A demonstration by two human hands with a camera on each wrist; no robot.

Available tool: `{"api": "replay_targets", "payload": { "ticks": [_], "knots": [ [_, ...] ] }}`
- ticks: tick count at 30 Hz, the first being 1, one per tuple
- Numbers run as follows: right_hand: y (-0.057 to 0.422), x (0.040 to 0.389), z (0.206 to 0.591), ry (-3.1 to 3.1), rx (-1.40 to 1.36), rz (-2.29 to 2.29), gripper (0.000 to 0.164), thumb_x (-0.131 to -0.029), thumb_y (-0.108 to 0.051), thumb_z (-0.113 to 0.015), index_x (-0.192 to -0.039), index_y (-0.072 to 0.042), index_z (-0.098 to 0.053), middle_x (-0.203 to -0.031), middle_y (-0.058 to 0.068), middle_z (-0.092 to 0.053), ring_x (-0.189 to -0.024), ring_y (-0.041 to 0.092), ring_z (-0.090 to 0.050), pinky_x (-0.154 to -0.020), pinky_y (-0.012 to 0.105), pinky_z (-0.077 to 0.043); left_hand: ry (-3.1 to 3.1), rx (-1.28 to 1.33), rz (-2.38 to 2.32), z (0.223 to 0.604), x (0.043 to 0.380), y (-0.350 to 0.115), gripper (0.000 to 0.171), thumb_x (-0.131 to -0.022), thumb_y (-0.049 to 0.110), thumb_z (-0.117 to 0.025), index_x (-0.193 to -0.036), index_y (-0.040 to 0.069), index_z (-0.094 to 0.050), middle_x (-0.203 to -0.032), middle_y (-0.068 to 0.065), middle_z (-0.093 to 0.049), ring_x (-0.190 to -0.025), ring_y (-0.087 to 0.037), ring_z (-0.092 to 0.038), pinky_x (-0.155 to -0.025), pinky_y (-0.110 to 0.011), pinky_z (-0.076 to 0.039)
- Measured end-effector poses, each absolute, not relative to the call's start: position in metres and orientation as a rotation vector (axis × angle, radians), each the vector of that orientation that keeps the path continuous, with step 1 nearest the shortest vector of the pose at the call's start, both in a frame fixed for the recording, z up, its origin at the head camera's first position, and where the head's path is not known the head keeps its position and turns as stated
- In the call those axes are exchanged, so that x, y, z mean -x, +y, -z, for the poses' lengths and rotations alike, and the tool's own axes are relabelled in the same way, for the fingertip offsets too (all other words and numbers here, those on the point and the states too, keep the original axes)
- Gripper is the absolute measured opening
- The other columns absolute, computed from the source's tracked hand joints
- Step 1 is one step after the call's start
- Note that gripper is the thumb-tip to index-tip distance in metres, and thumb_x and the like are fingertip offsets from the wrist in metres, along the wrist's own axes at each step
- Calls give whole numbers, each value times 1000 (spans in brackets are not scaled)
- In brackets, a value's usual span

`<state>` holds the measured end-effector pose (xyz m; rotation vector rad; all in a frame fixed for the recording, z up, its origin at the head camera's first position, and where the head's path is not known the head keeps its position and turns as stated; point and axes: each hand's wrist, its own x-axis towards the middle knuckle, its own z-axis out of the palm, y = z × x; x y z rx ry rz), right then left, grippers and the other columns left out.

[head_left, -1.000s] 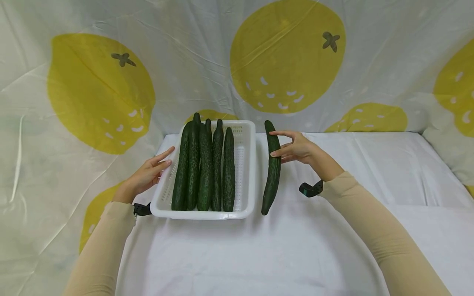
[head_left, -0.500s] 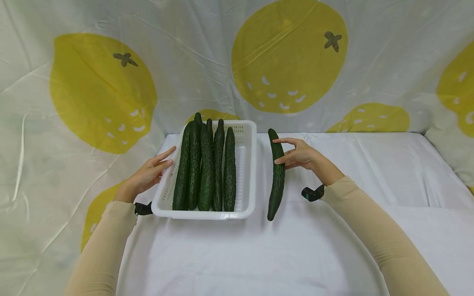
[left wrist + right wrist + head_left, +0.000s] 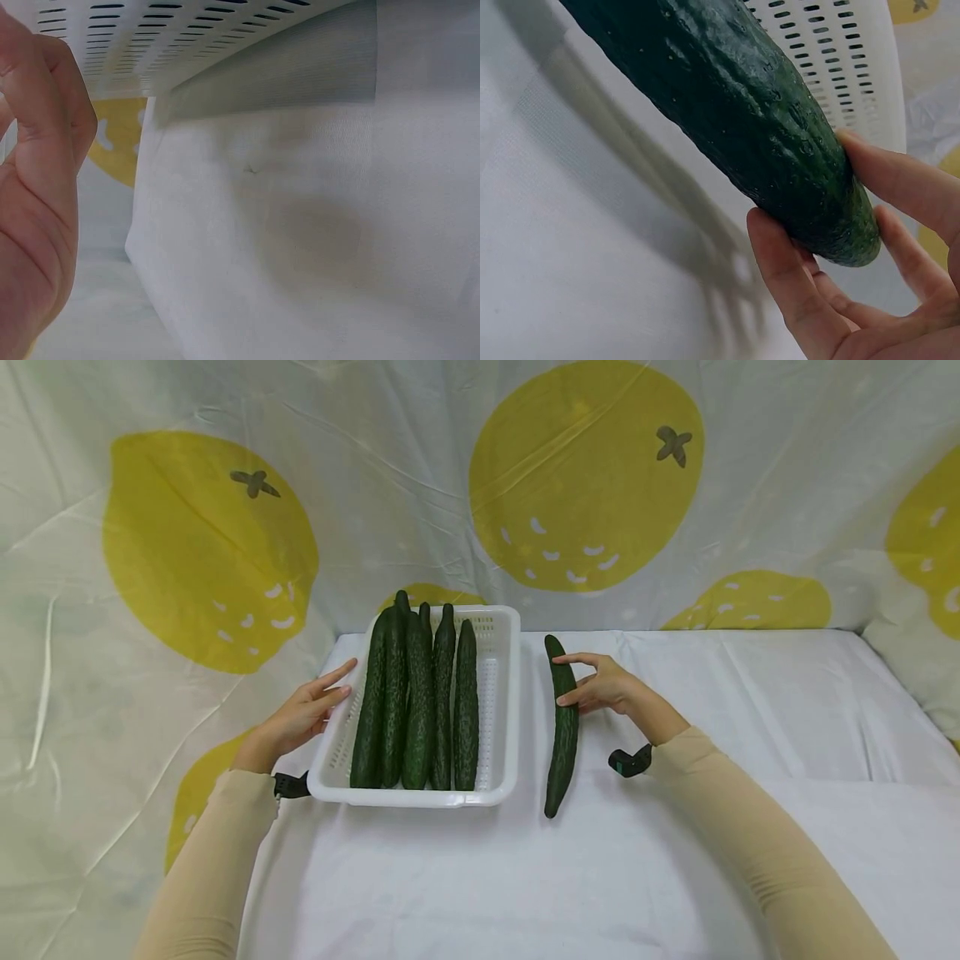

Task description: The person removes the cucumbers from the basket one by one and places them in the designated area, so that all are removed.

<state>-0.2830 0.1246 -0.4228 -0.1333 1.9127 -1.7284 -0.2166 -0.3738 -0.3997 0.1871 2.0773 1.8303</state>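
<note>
In the head view, several dark green cucumbers [image 3: 420, 718] lie lengthwise in a white plastic basket [image 3: 507, 727]. My left hand [image 3: 294, 720] is at the basket's left side, thumb and index finger stretched out against its rim. The left wrist view has this hand [image 3: 41, 172] beside the slotted wall; some fingertips are hidden. Right of the basket, my right hand [image 3: 606, 687] pinches a single cucumber [image 3: 562, 747] near its far end, between thumb and fingers. In the right wrist view, that cucumber [image 3: 742, 112] is apart from its shadow on the cloth, so it is held above the table.
A white cloth [image 3: 465, 885] covers the table. Behind it hangs a pale sheet [image 3: 390, 485] printed with yellow lemons. Inside the basket, bare slotted floor shows along its right side. Black wrist cameras [image 3: 628, 762] are worn on both wrists.
My right hand has moved nearer to me and slightly right, carrying the pinched cucumber lower beside the basket. The left hand and the basket stay in place.
</note>
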Motion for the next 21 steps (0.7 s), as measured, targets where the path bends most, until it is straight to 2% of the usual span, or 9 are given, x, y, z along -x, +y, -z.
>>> {"api": "replay_targets", "payload": {
  "ticks": [6, 12, 21],
  "knots": [
    [123, 283, 428, 1938, 136, 1710, 84, -78, 13, -78, -151, -10, -44, -98, 19, -69, -72, 23, -70, -71, 41, -59, 2061, -193, -1837, 400, 217, -374, 60, -109, 14, -44, -161, 22, -16, -100, 2, -62, -74, -6, -62, -61, -22, -55],
    [121, 285, 430, 1965, 151, 1681, 83, -78, 14, -78, -150, -10, -45, -109, 27, -66, -72, 23, -70, -71, 42, -59, 2068, -189, -1832, 399, 216, -374, 60, -108, 15, -44, -161, 23, -18, -101, 2, -62, -75, -6, -62, -62, -22, -55],
    [119, 286, 430, 2043, 209, 1578, 82, -79, 8, -80, -151, -11, -45, -133, 34, -47, -82, 20, -63, -76, 41, -58, 2069, -194, -1836, 398, 216, -374, 59, -108, 15, -44, -161, 23, -18, -107, 2, -63, -78, -7, -64, -65, -23, -56]
  ]
}}
